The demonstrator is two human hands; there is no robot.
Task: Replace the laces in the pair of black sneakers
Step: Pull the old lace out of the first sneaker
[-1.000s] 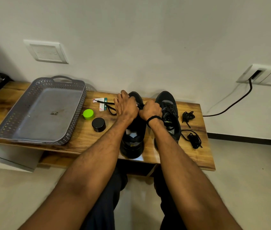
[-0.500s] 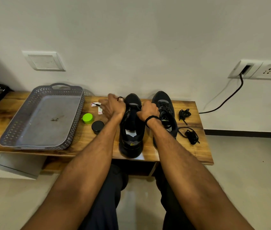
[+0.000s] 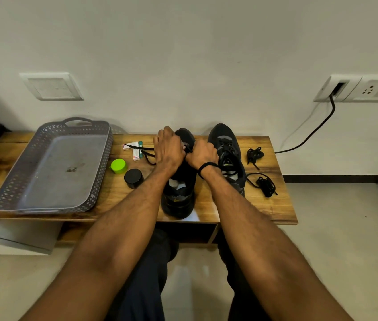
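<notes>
The shoe [image 3: 178, 193] is standing on the surface [image 3: 208, 205] with its heel at the near edge and its toe pointing at the wall [image 3: 183, 66], so its long axis is running straight from near edge to far edge. Both hands are working over its front half. The left hand [image 3: 168, 149] is curling its fingers round the lace [image 3: 146, 154], which is trailing out leftward in a loop over two small packets [image 3: 134, 148] near the far edge. The right hand [image 3: 203, 152] is pinching a short stretch of the same lace between the two hands.

The second shoe [image 3: 227, 154] is sitting just beside on the right, already laced, toe also toward the wall; the right forearm is hiding its heel. Two lace bundles [image 3: 264, 183] are lying between it and the right edge, leaving bare wood only toward the near right corner.

On the left, a cap [image 3: 118, 166] and a jar [image 3: 133, 178] are sitting between the shoe and the tray [image 3: 9, 181], which is filling the left part of the surface. Bare wood is showing along the near edge between tray and shoe.
</notes>
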